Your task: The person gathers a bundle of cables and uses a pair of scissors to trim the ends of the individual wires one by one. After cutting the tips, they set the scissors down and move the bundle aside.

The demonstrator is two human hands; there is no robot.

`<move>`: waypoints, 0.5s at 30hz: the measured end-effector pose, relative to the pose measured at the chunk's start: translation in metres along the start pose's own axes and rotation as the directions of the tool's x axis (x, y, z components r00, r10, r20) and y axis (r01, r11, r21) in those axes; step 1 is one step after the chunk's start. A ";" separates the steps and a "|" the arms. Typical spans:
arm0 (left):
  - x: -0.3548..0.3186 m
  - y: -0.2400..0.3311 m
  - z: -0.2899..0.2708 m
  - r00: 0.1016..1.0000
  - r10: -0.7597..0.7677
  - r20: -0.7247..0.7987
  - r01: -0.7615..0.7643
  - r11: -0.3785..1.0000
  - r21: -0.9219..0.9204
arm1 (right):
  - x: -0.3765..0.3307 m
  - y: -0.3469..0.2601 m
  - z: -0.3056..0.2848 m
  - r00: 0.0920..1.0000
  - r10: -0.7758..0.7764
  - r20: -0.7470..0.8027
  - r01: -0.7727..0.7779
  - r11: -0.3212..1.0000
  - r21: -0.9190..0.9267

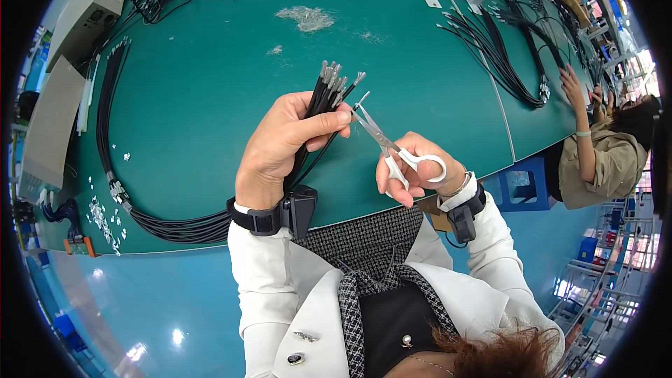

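My left hand (287,136) is closed round a bundle of black cables (320,101) whose stripped, silvery ends point up and away from me. One cable stands apart from the rest, and its end lies at the tips of the scissors (381,140). Those scissors have white handles, and my right hand (420,168) grips them with fingers through the loops. The blades are slightly parted around or beside that cable end; I cannot tell which. From under my left wrist the cables (182,229) curve left along the table's near edge, with connectors partway along.
Pale clippings (306,18) lie on the green table (210,112); small white bits (103,220) are scattered at the left. A beige metal box (89,10) stands far left. More black cable bundles (490,56) lie to the right, where another person's hand (572,87) reaches in.
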State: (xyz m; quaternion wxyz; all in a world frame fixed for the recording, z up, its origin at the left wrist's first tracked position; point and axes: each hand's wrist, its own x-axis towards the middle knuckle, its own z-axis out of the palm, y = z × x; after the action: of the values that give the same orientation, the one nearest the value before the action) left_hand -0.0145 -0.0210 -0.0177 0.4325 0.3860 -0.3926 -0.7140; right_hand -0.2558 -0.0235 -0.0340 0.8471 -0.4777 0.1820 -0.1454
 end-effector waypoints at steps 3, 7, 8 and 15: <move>-0.001 0.001 -0.001 1.000 -0.007 0.017 0.007 1.000 -0.007 | 0.001 -0.001 0.001 1.000 -0.018 0.005 0.018 1.000 0.010; -0.001 0.001 0.001 1.000 -0.016 0.004 0.016 1.000 0.006 | 0.000 0.000 0.000 1.000 -0.030 0.003 0.030 0.999 0.022; 0.000 0.001 0.001 1.000 -0.015 0.009 0.015 1.000 0.009 | -0.001 0.000 0.000 0.999 -0.032 0.003 0.032 0.999 0.027; 0.000 -0.001 -0.001 1.000 -0.006 0.025 0.005 1.000 0.012 | -0.002 -0.001 0.002 1.000 -0.021 0.000 0.021 0.999 0.025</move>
State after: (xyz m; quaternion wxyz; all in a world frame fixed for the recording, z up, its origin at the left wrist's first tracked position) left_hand -0.0134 -0.0207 -0.0186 0.4231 0.3806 -0.4015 -0.7176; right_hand -0.2566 -0.0217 -0.0316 0.8516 -0.4688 0.1749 -0.1564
